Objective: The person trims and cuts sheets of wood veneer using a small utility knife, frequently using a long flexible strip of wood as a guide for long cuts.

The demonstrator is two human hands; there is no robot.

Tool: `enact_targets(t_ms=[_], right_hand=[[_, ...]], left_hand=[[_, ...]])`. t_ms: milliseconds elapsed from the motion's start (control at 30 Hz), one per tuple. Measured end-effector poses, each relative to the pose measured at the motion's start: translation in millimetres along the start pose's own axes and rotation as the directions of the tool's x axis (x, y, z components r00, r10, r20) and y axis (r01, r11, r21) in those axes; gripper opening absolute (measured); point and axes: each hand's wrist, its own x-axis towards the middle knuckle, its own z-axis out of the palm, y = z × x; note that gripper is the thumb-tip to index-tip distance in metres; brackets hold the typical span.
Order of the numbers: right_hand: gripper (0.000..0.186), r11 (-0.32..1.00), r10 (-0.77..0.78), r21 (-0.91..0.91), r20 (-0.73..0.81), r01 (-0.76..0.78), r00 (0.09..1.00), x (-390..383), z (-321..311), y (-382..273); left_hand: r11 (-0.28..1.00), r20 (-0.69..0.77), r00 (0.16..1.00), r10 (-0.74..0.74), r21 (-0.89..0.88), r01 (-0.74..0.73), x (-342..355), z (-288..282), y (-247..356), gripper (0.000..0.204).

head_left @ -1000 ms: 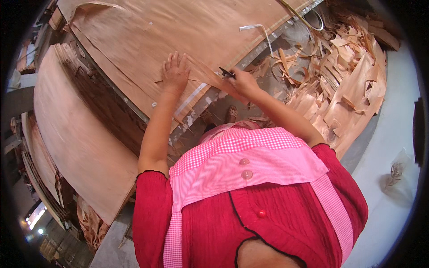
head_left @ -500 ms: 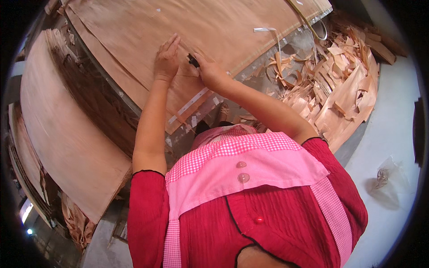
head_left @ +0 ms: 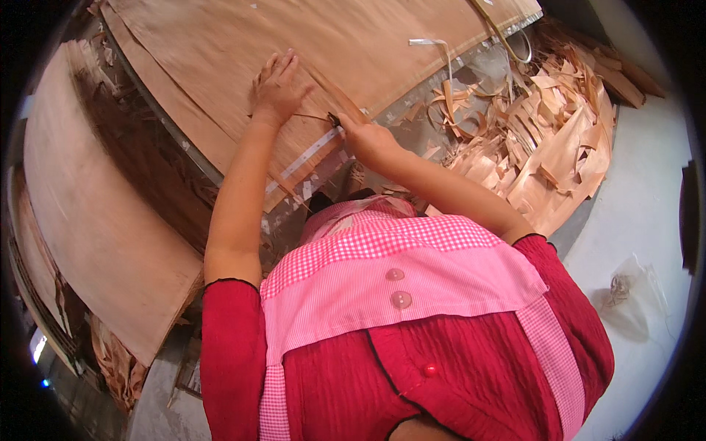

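My left hand point(head_left: 276, 92) lies flat on a sheet of thin wood veneer point(head_left: 213, 66), fingers spread and holding nothing. Closed around a small black utility knife point(head_left: 334, 119), my right hand point(head_left: 373, 143) is at the near right edge of the sheet. Most of the knife is hidden in the fist. A narrow veneer strip point(head_left: 334, 92) runs away from the knife along a cut line, toward the far side of my left hand. Near the sheet's front edge, a white strip with marks point(head_left: 312, 152) lies on the veneer.
Torn veneer scraps point(head_left: 551, 147) are heaped at the right. Stacked veneer sheets point(head_left: 103, 191) stand at the left. A yellowish band point(head_left: 494, 26) and a white strip point(head_left: 430, 42) lie at the far right of the work surface. A clear plastic bag point(head_left: 636, 294) rests on the pale floor.
My right hand has drawn the knife toward me and slightly right, to the sheet's edge. The narrow strip now shows apart along the cut. My left hand's fingers have spread.
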Motion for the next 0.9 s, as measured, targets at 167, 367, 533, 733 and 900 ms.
enact_targets(t_ms=[167, 367, 533, 733, 900], right_hand=[[0.049, 0.986, -0.161, -0.016, 0.107, 0.164, 0.981, -8.9, -7.0, 29.5], [0.062, 0.999, -0.053, 0.023, 0.328, 0.048, 0.943, -109.1, -20.1, 92.0], [0.04, 0.908, -0.128, 0.391, -0.088, 0.152, 0.988, 3.2, -75.5, 21.8], [0.037, 0.953, -0.302, -0.023, -0.059, 0.301, 0.952, 104.5, -44.9, 2.1], [0.035, 0.942, -0.327, -0.09, -0.038, 0.323, 0.944, 120.9, -36.6, -4.0]], left_hand=[[0.998, 0.006, 1.0, 0.026, 0.056, -0.027, -5.6, 8.7, 9.6, 0.087], [0.998, 0.055, 0.998, -0.028, 0.057, 0.025, 1.9, -7.1, 12.9, 0.094], [0.986, 0.009, 0.996, -0.086, -0.142, 0.086, -5.0, -12.2, 15.7, 0.106], [0.976, 0.015, 0.988, -0.157, -0.15, 0.157, -3.6, -3.0, 12.3, 0.112], [0.958, 0.02, 0.991, -0.131, -0.255, 0.131, -4.9, -3.4, 15.1, 0.1]])
